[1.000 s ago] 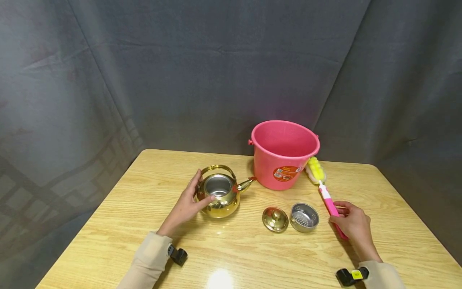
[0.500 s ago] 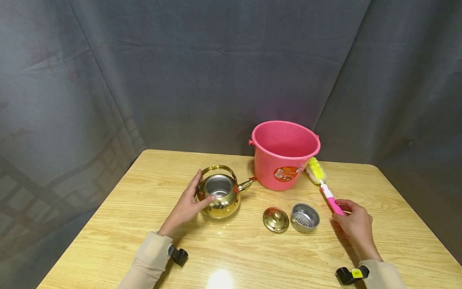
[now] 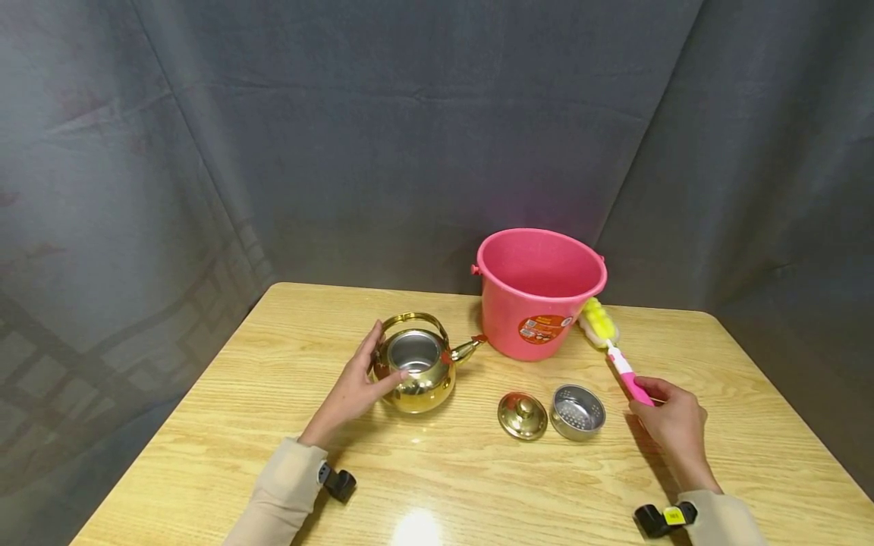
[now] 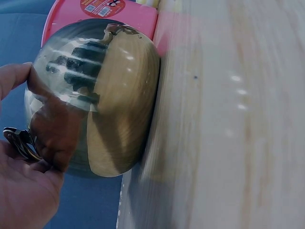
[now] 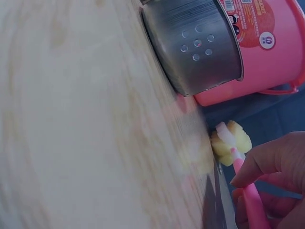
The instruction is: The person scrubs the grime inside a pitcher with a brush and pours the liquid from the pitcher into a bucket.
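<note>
A gold teapot (image 3: 418, 383) without its lid stands on the table, its hoop handle upright and its spout toward the bucket. My left hand (image 3: 351, 388) holds the pot's left side, thumb at the front of the rim and fingers at the back; the left wrist view shows its shiny body (image 4: 126, 100) up close. My right hand (image 3: 672, 425) grips the pink handle of a sponge brush (image 3: 623, 368). The yellow-and-white sponge head (image 5: 231, 143) is beside the bucket. My palm hides the handle's end.
A pink bucket (image 3: 512, 318) with a red label stands at the back. In front of it lie a gold lid (image 3: 522, 415) and a perforated steel strainer (image 3: 576, 413), side by side. Grey cloth (image 3: 423, 152) hangs behind the wooden table (image 3: 437, 485).
My right hand has closed in on the brush handle and lifted it slightly off the table; the handle's end is now hidden. The left hand and teapot have stayed put.
</note>
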Available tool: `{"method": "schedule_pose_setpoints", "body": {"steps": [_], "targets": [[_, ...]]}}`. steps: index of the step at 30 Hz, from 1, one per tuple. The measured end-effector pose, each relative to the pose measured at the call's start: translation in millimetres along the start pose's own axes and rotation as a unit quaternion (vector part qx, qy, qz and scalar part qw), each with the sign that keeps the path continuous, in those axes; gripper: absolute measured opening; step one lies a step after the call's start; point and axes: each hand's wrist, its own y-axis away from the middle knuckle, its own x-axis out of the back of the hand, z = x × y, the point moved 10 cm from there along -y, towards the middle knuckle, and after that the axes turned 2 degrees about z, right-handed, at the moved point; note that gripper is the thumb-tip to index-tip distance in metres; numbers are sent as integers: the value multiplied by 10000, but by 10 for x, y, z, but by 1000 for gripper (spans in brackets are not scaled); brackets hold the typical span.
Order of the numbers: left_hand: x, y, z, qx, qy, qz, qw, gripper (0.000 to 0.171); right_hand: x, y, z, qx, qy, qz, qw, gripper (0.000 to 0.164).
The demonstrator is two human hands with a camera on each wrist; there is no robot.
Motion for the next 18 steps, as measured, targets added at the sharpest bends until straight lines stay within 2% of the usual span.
{"method": "schedule_pose_setpoints", "body": {"steps": [6, 18], "targets": [[10, 29, 104, 37, -20, -7, 10000, 91, 21, -8, -2, -68, -28, 29, 10000, 43], [1, 7, 4, -45, 60, 94, 9999, 94, 128, 17, -44, 130, -11, 255, 9996, 40]]}}
